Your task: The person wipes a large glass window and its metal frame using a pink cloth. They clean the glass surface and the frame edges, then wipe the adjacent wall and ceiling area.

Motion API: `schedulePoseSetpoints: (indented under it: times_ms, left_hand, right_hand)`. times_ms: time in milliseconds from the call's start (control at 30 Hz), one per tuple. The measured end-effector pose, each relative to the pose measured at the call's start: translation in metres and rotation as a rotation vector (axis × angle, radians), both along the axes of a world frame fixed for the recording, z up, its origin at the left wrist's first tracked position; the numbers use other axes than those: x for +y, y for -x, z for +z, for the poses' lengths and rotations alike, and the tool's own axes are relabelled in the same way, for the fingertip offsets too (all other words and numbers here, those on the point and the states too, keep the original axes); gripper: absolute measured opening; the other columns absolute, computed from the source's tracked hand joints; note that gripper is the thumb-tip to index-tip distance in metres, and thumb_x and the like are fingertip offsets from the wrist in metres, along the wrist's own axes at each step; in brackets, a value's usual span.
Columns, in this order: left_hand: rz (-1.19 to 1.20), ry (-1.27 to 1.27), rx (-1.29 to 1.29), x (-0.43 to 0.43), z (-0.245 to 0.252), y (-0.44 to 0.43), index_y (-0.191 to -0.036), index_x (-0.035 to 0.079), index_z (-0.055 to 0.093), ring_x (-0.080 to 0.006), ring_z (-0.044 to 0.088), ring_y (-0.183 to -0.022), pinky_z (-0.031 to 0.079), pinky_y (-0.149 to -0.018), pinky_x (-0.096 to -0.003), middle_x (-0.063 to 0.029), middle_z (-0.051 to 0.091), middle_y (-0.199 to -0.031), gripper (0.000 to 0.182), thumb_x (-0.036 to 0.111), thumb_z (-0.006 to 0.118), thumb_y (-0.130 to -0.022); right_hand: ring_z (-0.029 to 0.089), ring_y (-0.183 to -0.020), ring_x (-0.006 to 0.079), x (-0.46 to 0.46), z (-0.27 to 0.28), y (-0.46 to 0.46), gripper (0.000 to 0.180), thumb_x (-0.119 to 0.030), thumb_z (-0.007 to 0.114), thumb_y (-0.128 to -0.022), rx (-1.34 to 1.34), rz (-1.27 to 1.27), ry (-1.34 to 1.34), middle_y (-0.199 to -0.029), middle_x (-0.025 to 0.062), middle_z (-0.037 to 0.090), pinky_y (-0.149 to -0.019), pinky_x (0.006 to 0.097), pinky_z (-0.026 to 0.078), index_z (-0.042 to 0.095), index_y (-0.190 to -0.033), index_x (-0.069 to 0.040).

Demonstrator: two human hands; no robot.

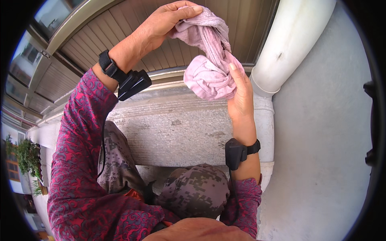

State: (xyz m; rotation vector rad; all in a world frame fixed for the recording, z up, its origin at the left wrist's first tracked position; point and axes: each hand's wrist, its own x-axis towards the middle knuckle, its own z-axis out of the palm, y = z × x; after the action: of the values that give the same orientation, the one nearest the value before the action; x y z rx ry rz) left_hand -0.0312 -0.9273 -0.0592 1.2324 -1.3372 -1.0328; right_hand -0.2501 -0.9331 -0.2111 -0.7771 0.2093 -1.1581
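Observation:
A pink cloth (212,39), twisted and bunched up, is stretched between my two hands in front of the brown panelled wall. My left hand (169,21) grips its upper end, the thumb lying on top of the fabric. Lower down, my right hand (241,87) holds the other end, where a crumpled bundle hangs out to the left of the thumb. The fingers behind the cloth are mostly hidden. Each wrist wears a black strap with a box-shaped device, and a thin cable runs down each arm.
Below the cloth lies a rough stone ledge (175,129), with my knees in camouflage trousers (196,189) against its near side. A white drainpipe (289,39) stands to the right, beside a grey wall (319,135). Windows (27,66) and a potted plant (28,156) appear at far left.

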Motion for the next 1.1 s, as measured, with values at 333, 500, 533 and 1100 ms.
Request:
schedulePoseSetpoints:
  times_ms: [333,500,533,1100]
  left_hand:
    - [-0.176,-0.192,-0.424,0.01,-0.003,0.018,-0.105,0.007,0.072,-0.0092,0.065,-0.089,0.053,-0.083,-0.026,-0.0002,0.07,-0.097,0.033,0.038,0.071,-0.098]
    - [-0.156,0.262,-0.812,0.014,-0.01,0.015,-0.1,0.008,0.066,-0.0083,0.063,-0.081,0.051,-0.076,-0.0223,0.0011,0.066,-0.089,0.028,0.033,0.078,-0.093]
    - [-0.12,0.179,-0.715,0.015,-0.007,0.014,-0.101,0.008,0.066,-0.0086,0.064,-0.082,0.052,-0.077,-0.0221,0.0004,0.066,-0.09,0.027,0.031,0.078,-0.094]
    - [0.087,0.783,-0.121,-0.013,0.028,0.002,-0.11,0.006,0.058,-0.008,0.059,-0.091,0.05,-0.082,-0.025,-0.0006,0.065,-0.1,0.011,0.016,0.056,-0.108]
  right_hand:
    - [0.065,-0.111,0.0182,0.008,-0.029,-0.026,0.053,-0.009,0.078,-0.09,-0.117,0.04,-0.126,-0.127,0.009,0.066,-0.093,0.0319,0.054,0.056,-0.138,-0.001]
    - [0.069,-0.083,0.0133,0.02,-0.023,-0.009,0.045,-0.011,0.079,-0.088,-0.015,0.07,-0.239,-0.109,0.0067,0.07,-0.058,0.026,0.055,0.062,-0.129,-0.003]
    - [0.068,-0.077,0.0115,0.023,-0.021,-0.007,0.043,-0.014,0.081,-0.088,-0.055,0.069,-0.181,-0.103,0.0061,0.07,-0.051,0.0253,0.052,0.064,-0.125,-0.003]
    - [0.063,-0.117,0.0176,0.028,0.002,-0.034,0.065,-0.006,0.079,-0.086,-0.056,0.472,0.01,-0.128,0.0106,0.065,-0.104,0.0293,0.047,0.051,-0.143,0.004]
